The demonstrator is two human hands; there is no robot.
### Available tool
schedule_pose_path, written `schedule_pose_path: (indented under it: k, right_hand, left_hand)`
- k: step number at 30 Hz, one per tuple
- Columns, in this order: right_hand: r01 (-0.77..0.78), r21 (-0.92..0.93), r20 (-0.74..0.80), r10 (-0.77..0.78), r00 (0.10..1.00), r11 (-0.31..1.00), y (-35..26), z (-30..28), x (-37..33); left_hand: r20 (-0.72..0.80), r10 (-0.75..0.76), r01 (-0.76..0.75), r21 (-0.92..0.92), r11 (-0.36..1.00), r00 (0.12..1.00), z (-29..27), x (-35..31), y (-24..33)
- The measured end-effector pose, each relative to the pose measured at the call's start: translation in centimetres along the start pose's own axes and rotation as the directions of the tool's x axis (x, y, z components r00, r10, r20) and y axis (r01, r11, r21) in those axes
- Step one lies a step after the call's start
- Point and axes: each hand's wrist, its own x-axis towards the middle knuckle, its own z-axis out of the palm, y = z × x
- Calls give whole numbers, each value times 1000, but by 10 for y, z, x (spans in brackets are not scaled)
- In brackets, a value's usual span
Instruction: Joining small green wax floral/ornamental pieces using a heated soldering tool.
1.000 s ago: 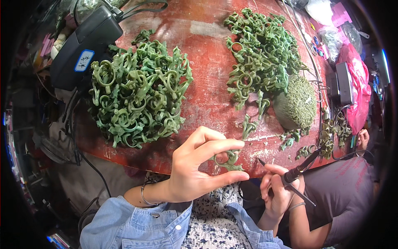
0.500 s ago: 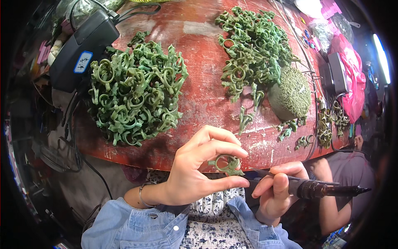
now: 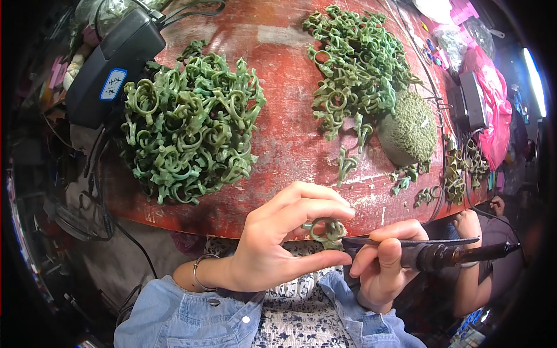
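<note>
Between the fingertips and thumb of my left hand (image 3: 275, 240) sits a green wax-like ring (image 3: 333, 231), its decorated side toward my right hand. My right hand (image 3: 386, 269) grips two tools together. One is a thin, dark, flat tool (image 3: 444, 241) whose left end reaches the ring and appears to touch it. The other is a thick black pen-like tool (image 3: 467, 255), its narrow tip pointing away to the right. Both hands are just in front of the table's near edge. A large heap of similar green rings (image 3: 191, 127) lies on the left.
More green rings (image 3: 362, 64) are heaped at the far right of the red table (image 3: 284, 145), beside a rounded green block (image 3: 409, 130). A black device (image 3: 116, 64) stands left, its cables trailing. Pink bags (image 3: 493, 116) and another person's hand (image 3: 467, 223) are at the right.
The ring has turned in my left fingers and shifted slightly right. The thin tool has swung flatter, its left end now at the ring. The other person's hand has risen a little.
</note>
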Motion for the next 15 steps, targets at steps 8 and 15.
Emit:
schedule_pose_path:
  k: [8, 15]
  right_hand:
    - [62, -23, -87, -64, 994, 998, 6, -2, -6]
    - [47, -85, -37, -50, 998, 995, -3, -1, -12]
  left_hand:
    - [87, -106, 128, -316, 940, 991, -1, -1, -1]
    - [84, -150, 171, -373, 912, 985, 2, -3, -3]
